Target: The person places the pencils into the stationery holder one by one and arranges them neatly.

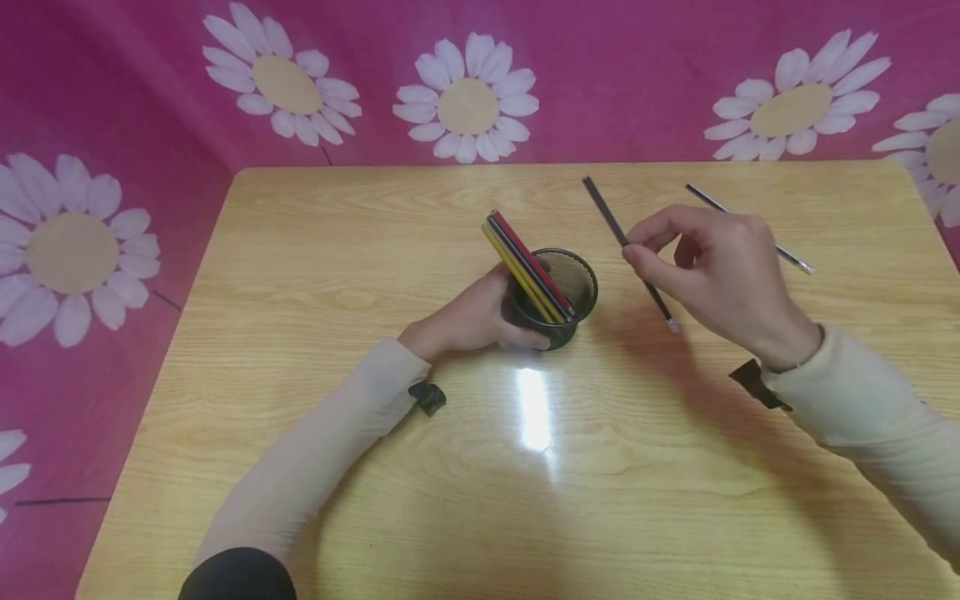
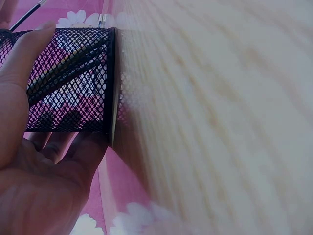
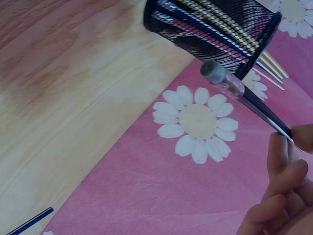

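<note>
A black mesh pencil cup [image 1: 582, 287] stands on the table, and my left hand [image 1: 480, 312] grips it round the side. In the left wrist view the thumb and fingers wrap the mesh wall [image 2: 73, 78]. Several pencils [image 1: 528, 267], red, dark and yellow, lean inside it toward the far left. Right of the cup, my right hand [image 1: 712, 271] pinches a black pencil [image 1: 609, 218] between thumb and fingertips, above the table. Its eraser end [image 3: 213, 72] points down toward me; the other fingers are curled. Beyond that hand a second dark pencil [image 1: 793, 258] lies on the table, partly hidden by it.
The wooden table [image 1: 360, 225] has its far edge against a pink cloth [image 1: 622, 75] with large white daisies. The cloth also hangs along the left side. A bright light reflection [image 1: 534, 408] shows on the tabletop in front of the cup.
</note>
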### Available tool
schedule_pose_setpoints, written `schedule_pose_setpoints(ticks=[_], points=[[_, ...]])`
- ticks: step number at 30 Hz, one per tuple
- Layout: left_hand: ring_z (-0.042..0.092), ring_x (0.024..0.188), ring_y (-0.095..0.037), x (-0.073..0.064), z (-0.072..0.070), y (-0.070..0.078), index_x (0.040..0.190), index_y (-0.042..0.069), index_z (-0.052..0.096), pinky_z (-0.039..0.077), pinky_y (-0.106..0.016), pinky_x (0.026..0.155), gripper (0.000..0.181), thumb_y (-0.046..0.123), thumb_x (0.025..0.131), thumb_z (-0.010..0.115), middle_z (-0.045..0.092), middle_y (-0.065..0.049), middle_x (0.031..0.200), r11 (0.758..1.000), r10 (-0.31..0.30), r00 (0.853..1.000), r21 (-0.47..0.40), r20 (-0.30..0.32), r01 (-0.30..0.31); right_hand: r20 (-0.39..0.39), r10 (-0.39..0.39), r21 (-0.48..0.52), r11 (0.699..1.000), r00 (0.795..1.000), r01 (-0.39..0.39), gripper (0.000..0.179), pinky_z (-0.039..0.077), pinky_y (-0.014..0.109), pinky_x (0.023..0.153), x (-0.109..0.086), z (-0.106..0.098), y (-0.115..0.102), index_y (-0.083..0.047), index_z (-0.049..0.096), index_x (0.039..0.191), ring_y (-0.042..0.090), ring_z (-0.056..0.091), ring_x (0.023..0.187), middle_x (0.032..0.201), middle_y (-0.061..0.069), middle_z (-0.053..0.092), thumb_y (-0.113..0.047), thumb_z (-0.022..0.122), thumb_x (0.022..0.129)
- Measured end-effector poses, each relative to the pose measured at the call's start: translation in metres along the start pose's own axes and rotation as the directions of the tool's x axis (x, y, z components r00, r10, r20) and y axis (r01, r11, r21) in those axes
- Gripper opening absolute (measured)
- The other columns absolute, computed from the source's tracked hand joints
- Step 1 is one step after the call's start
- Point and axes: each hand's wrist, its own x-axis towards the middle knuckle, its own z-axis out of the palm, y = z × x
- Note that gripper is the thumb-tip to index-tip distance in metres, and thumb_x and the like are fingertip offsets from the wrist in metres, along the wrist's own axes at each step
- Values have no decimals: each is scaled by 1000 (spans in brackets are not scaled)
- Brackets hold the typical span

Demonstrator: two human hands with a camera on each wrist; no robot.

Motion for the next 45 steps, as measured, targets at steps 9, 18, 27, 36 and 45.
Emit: schedule_pose_setpoints(ticks=[9, 18, 27, 36, 45], points=[[55, 136, -17, -1, 1, 0, 156, -3, 45, 30, -28, 126, 96, 8, 77, 100, 64, -11, 139, 1000, -11, 1000, -7, -6, 11, -45, -68, 100, 992, 997, 72, 9, 33, 16, 52, 10, 0, -12, -2, 82, 101, 0, 45, 57, 88, 2, 79, -10, 81, 96], [55, 136, -17, -1, 1, 0, 155, -2, 45, 30, -28, 125, 96, 8, 77, 101, 64, -11, 140, 1000, -22, 1000, -2, -10, 22, -108, -67, 184, 979, 992, 86, 6, 37, 15, 54, 15, 2, -22, 1, 81, 97, 2, 48, 58, 89, -10, 76, 0, 81, 92], [57, 134, -17, -1, 1, 0, 153, -3, 47, 31, -28, 125, 94, 8, 77, 100, 65, -10, 137, 1000, -12, 1000, -16, -7, 12, -195, -42, 289, 952, 980, 98, 7, 37, 19, 55, 18, 6, -28, 2, 81, 94, 5, 48, 58, 87, -10, 75, -2, 82, 89], [54, 138, -17, -1, 1, 0, 156, -3, 44, 29, -27, 126, 98, 10, 77, 101, 62, -12, 143, 999, -35, 999, 3, -11, 35, -277, -51, 375, 914, 959, 157, 16, 38, 21, 56, 25, 14, -30, 7, 79, 95, 7, 48, 58, 87, -8, 76, -8, 79, 91], [52, 140, -18, 0, 0, -1, 157, -3, 43, 28, -28, 127, 100, 11, 77, 101, 60, -14, 146, 1000, -22, 1000, 7, -4, 22, -298, -39, 399, 903, 954, 161, 18, 38, 21, 57, 27, 21, -31, 7, 78, 95, 6, 46, 58, 89, -8, 76, -10, 79, 92]])
